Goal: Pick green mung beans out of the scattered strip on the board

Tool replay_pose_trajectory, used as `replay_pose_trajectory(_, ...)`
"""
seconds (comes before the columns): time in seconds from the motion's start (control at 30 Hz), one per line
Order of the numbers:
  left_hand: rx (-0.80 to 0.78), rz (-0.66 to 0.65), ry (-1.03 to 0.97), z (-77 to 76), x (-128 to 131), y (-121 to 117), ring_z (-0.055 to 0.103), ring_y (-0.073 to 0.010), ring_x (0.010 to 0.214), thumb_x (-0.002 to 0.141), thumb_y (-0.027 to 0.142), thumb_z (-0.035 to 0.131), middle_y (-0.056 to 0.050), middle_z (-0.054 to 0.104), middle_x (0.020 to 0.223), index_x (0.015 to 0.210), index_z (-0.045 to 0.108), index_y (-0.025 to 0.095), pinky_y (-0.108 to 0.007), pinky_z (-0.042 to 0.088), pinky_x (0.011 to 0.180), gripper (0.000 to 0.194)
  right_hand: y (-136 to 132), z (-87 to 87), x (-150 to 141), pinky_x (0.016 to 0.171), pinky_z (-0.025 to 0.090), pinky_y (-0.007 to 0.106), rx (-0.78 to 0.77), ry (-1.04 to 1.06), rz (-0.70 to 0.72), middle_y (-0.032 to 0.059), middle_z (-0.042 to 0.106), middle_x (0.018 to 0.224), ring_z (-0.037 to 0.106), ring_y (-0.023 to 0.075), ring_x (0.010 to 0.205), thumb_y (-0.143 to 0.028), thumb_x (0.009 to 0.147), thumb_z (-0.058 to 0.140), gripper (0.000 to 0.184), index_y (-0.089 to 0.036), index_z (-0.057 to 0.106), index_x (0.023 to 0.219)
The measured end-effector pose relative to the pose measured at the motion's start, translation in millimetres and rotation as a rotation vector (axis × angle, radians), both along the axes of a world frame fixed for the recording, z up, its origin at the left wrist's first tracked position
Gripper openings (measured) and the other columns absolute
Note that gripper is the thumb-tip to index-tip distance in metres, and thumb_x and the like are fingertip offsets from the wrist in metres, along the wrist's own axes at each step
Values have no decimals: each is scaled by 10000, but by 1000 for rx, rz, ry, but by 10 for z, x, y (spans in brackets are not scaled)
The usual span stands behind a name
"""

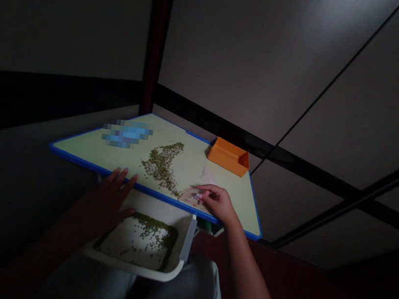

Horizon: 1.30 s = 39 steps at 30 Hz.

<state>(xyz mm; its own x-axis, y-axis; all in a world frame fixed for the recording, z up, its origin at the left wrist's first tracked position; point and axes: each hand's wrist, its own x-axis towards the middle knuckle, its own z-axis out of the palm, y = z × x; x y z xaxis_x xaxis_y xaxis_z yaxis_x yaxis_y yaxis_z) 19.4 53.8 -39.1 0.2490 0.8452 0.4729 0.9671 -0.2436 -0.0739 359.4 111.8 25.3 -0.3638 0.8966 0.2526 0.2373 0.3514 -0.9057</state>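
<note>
A small table with a pale top and blue edge carries a spread of small green beans. Below its front edge, on my lap, rests a white tray with more green beans inside. My left hand lies on the tray's far-left rim, fingers stretched out toward the table edge. My right hand sits on the tabletop near the front edge, fingers curled and pinched together beside the near end of the bean spread; whether anything is between them is too small to see.
An orange box stands at the table's back right. A blurred blue patch lies at the back left. A dark red post rises behind the table. The floor around is dim tile.
</note>
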Motion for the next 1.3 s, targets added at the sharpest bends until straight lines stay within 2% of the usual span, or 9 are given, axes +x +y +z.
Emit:
replay_pose_trajectory(0.23, 3, -3, -18, 39, 13, -22, 309, -378, 1515, 894, 493, 437, -224, 380, 1606, 1523, 327, 165, -559, 428, 1097, 718, -14, 24, 6, 629, 453, 258, -3, 6, 21, 0, 673, 647, 570, 132, 598, -318, 777, 740, 320, -176, 787, 1059)
replay_pose_trajectory(0.37, -2, -4, -16, 59, 21, -23, 330, -394, 1502, 895, 478, 434, -249, 394, 1589, 1507, 357, 142, -563, 448, 1075, 702, -27, 32, 3, 622, 454, 254, 20, 24, -7, 1, 675, 654, 570, 132, 602, -316, 775, 739, 300, -183, 793, 1038)
replay_pose_trajectory(0.63, 1, -2, -24, -1, 12, 4, 312, -416, 1506, 883, 497, 452, -261, 362, 1603, 1513, 343, 139, -584, 444, 1071, 733, -19, 15, -14, 623, 442, 252, 13, -20, 2, -3, 653, 654, 555, 130, 607, -330, 777, 730, 332, -180, 790, 1067)
replay_pose_trajectory(0.83, 12, -10, -54, 9, 13, 2, 307, -375, 1516, 874, 479, 476, -221, 398, 1597, 1506, 363, 154, -541, 391, 1141, 719, 1, -9, 5, 611, 444, 243, 55, -52, -59, 8, 670, 686, 551, 128, 612, -281, 773, 699, 316, -177, 799, 1055)
replay_pose_trajectory(1.03, 16, 3, -17, 56, 31, -32, 346, -396, 1493, 896, 458, 462, -247, 391, 1592, 1503, 371, 146, -543, 434, 1094, 689, 21, -19, 29, 650, 483, 258, 104, -70, -140, 22, 702, 732, 574, 141, 653, -238, 758, 698, 284, -187, 807, 1016)
replay_pose_trajectory(1.17, 49, -1, -5, 3, 17, -23, 334, -395, 1501, 906, 466, 439, -241, 386, 1598, 1512, 356, 159, -539, 479, 1030, 685, 26, -19, 59, 694, 509, 285, 110, -35, -187, 44, 728, 800, 614, 164, 704, -259, 764, 692, 278, -186, 805, 1006)
replay_pose_trajectory(1.3, 74, -20, -2, -60, -8, 7, 349, -397, 1492, 895, 489, 445, -237, 381, 1602, 1523, 332, 164, -552, 467, 1046, 717, 44, -30, 82, 782, 526, 326, 123, -9, -275, 84, 764, 943, 658, 202, 830, -280, 770, 677, 273, -177, 797, 993)
